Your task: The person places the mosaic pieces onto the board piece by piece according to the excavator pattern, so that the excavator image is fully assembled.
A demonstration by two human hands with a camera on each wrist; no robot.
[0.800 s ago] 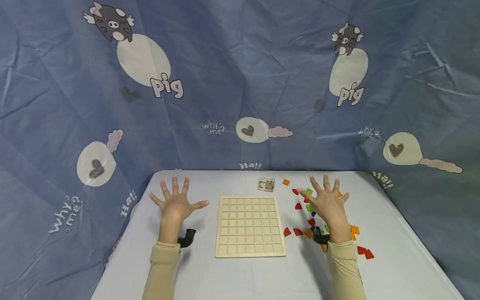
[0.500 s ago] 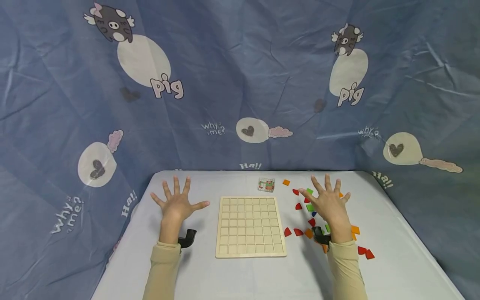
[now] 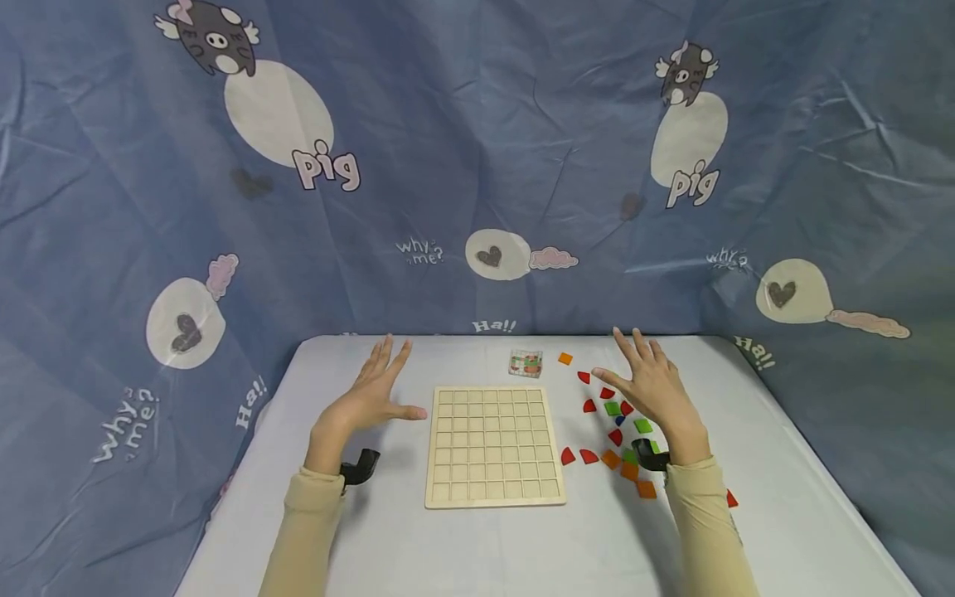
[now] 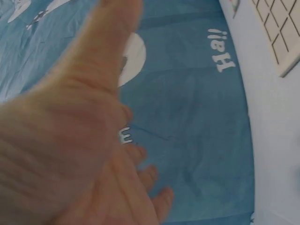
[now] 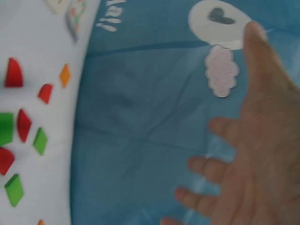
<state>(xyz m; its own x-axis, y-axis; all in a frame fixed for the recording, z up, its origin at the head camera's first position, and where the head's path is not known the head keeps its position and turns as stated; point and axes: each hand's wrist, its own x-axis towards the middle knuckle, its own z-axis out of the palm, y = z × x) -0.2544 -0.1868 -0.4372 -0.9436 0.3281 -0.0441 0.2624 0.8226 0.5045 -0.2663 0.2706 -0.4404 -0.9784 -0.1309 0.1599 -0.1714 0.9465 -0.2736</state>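
My left hand (image 3: 364, 405) is raised over the table to the left of a pale wooden grid board (image 3: 496, 502), thumb pointing toward the board's left edge. Nothing is in it, and its fingers are extended. To the right of the board my right hand (image 3: 656, 390) hovers with fingers spread and holds nothing. Beneath and beside it lie loose flat pieces: a red quarter-round piece (image 3: 589, 457), a green square (image 3: 643, 425), an orange square (image 3: 646, 489), a small blue piece (image 3: 620, 421) and several more. The right forearm hides part of that scatter.
A small printed picture card (image 3: 525, 363) lies behind the board, with a single orange square (image 3: 565, 358) just right of it. The white tabletop (image 3: 448, 551) ends at a blue printed cloth (image 3: 418, 182) hanging behind and at the sides.
Both hands have turned from spread palm-down poses to more sideways ones, thumbs inward. The left hand has shifted slightly right. The head view has tilted a little; board and pieces stay put.
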